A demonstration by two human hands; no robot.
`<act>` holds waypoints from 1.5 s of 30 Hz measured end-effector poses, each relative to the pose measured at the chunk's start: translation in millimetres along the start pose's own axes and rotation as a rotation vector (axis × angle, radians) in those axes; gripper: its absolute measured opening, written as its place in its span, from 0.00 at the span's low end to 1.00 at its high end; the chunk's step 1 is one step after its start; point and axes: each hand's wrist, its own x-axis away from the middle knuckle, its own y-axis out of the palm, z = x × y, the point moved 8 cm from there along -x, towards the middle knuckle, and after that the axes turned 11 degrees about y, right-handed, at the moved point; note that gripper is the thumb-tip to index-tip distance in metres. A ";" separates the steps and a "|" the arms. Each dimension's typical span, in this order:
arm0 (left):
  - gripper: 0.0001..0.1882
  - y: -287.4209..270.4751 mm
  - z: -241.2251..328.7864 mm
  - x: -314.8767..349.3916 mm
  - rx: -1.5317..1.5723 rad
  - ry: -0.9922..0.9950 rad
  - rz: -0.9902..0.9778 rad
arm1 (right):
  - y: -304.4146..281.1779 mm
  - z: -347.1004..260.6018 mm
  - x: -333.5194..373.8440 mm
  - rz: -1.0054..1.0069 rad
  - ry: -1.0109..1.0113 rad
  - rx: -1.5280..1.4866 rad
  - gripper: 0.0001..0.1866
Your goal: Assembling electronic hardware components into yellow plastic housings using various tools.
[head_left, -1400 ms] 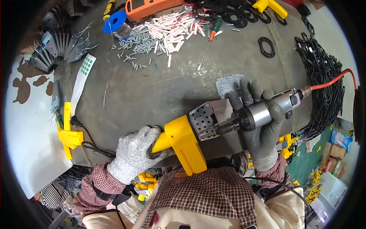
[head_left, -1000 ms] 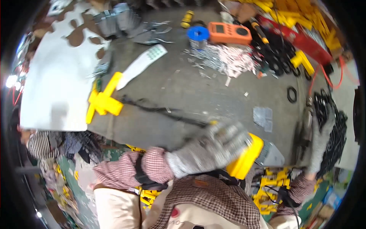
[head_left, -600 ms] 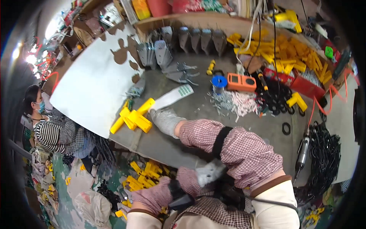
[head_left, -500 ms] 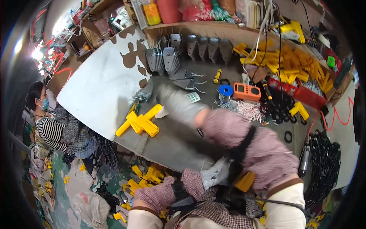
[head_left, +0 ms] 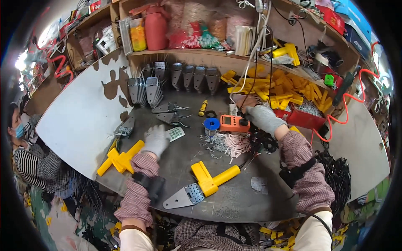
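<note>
While both arms stretch across the grey table (head_left: 234, 201), the gloved left hand (head_left: 155, 140) lies flat and open beside a small white card (head_left: 175, 133), and the right hand (head_left: 263, 118), fingers loosely curled, touches the orange meter (head_left: 233, 123)

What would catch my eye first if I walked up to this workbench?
Probably the yellow-handled tool with a perforated metal plate, lying alone at the near edge of the grey bench, between the person's arms. Next, the heap of yellow plastic parts under the shelf at the back right, just beyond the gloved right hand. The gloved left hand rests by a small white keypad-like piece, with more yellow parts to its left.
</note>
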 end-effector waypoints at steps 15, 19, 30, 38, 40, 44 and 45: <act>0.35 -5.4 5.5 15.3 0.875 0.076 0.156 | 46.0 9.1 -39.4 -0.220 0.068 0.077 0.13; 0.34 -41.4 39.5 18.6 1.302 0.076 0.182 | 57.0 9.8 -58.3 -0.177 0.145 0.014 0.13; 0.13 -87.9 109.2 56.8 1.351 0.056 0.182 | 11.4 -129.9 54.8 0.124 0.046 -1.182 0.12; 0.12 -93.3 115.0 75.2 1.239 0.112 0.239 | -53.4 -159.7 103.1 0.536 -0.158 -0.605 0.15; 0.11 -97.4 118.3 81.1 1.141 0.134 0.267 | -45.3 -162.1 102.5 0.511 -0.169 -0.621 0.16; 0.13 -112.4 122.2 90.7 0.613 0.310 0.353 | -43.6 -170.1 108.0 0.554 -0.194 -0.590 0.16; 0.13 -117.1 124.4 91.1 0.614 0.308 0.352 | -42.9 -171.4 107.7 0.551 -0.195 -0.591 0.16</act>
